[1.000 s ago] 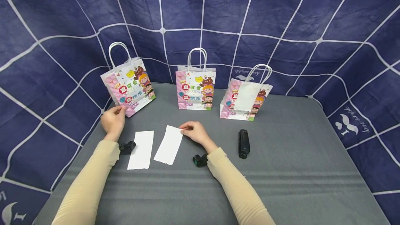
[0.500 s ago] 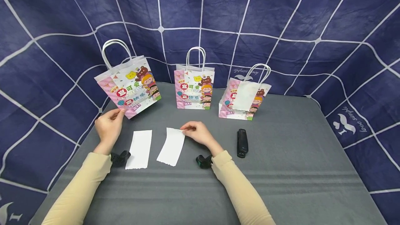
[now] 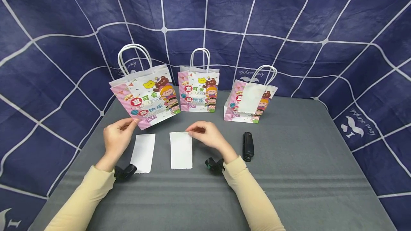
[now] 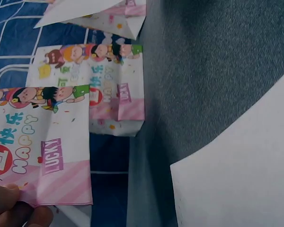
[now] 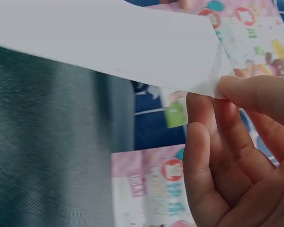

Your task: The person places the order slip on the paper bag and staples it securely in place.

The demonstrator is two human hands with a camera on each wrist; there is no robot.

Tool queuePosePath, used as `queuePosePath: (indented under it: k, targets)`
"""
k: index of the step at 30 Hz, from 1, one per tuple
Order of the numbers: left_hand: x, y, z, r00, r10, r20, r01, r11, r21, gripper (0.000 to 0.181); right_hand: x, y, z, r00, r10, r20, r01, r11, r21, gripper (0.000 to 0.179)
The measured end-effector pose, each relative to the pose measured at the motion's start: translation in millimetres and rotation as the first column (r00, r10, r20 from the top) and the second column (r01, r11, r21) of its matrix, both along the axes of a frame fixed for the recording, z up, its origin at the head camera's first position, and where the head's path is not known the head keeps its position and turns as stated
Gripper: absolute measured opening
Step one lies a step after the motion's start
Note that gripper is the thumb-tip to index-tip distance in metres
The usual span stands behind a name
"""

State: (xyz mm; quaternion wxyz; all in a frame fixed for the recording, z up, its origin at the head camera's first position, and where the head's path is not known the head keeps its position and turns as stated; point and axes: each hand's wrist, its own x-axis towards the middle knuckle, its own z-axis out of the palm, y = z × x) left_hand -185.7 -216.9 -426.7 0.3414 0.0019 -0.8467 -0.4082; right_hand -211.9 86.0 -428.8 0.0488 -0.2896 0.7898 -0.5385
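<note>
My left hand [image 3: 118, 136] pinches the lower left corner of a paper gift bag [image 3: 151, 97] printed with cartoon figures; the bag tilts, its white twisted handles upward. In the left wrist view the thumb and fingers hold the pink edge of that gift bag [image 4: 42, 146]. My right hand [image 3: 208, 135] pinches the upper right corner of a white paper slip [image 3: 181, 150]. Close up in the right wrist view, thumb and fingers grip the paper slip [image 5: 132, 42] at its corner. A second white slip [image 3: 143, 152] lies on the table beside the left wrist.
Two matching gift bags stand at the back, a middle bag [image 3: 198, 92] and a right bag [image 3: 250, 101]; a white slip [image 3: 252, 97] covers part of the right one's front. A black stapler [image 3: 248, 147] lies on the grey table [image 3: 305, 167]. Blue grid cloth [image 3: 289, 17] hangs behind.
The left bag has come nearer and to the right in my left hand, still tilted. The slip in my right hand has turned from slanted to nearly straight and shifted right.
</note>
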Motion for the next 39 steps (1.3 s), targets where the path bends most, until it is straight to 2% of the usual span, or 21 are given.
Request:
queuePosePath:
  k: [8, 13, 21, 29, 34, 39]
  targets:
    - [5.3, 12.9, -1.1, 0.995, -0.082, 0.061, 0.086, 0.994, -0.068, 0.015, 27.2, 13.3, 53.0, 0.999, 0.005, -0.046, -0.005, 1.000, -0.015, 0.012]
    - [7.2, 24.2, -2.4, 0.982, -0.166, 0.092, 0.173, 0.982, -0.071, 0.013, 35.5, 22.1, 68.3, 0.996, -0.029, -0.088, 0.026, 0.999, -0.042, 0.012]
    - [7.5, 52.7, -5.2, 0.953, -0.270, 0.139, 0.283, 0.956, -0.080, 0.012, 42.2, 38.7, 75.4, 0.990, -0.081, -0.113, 0.066, 0.989, -0.131, 0.012]
    - [5.2, 81.4, -6.1, 0.914, -0.357, 0.191, 0.373, 0.926, -0.052, 0.013, 49.2, 52.7, 78.9, 0.973, -0.180, -0.148, 0.152, 0.972, -0.178, 0.013]
    - [4.6, 98.6, -8.2, 0.891, -0.403, 0.208, 0.421, 0.906, -0.049, 0.013, 55.4, 61.6, 80.4, 0.942, -0.267, -0.202, 0.226, 0.952, -0.206, 0.013]
    - [5.5, 113.6, -15.0, 0.874, -0.448, 0.187, 0.464, 0.885, -0.047, 0.010, 59.0, 69.3, 78.4, 0.898, -0.350, -0.267, 0.285, 0.924, -0.253, 0.013]
